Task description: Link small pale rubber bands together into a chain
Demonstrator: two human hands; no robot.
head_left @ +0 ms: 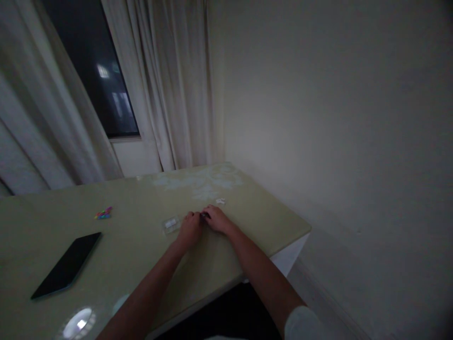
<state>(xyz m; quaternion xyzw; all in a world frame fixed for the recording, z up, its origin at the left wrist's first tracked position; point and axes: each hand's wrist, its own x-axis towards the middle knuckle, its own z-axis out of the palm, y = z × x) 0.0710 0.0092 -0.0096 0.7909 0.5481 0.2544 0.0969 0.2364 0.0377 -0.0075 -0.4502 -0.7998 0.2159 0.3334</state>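
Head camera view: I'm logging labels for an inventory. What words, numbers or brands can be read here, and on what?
No text here can be read.
On the clear packet: two white labels, too small and blurred to read.
On the phone: screen dark, no marking visible.
On the small white piece: too small to tell.

The left hand (190, 230) and right hand (218, 220) rested on the pale table (255, 222), fingertips meeting at a small dark thing (204, 215) (too dim to identify). A clear packet (171, 224) lay just beside the left hand. Farther left lay coloured clips (103, 213) and a dark phone (67, 265).
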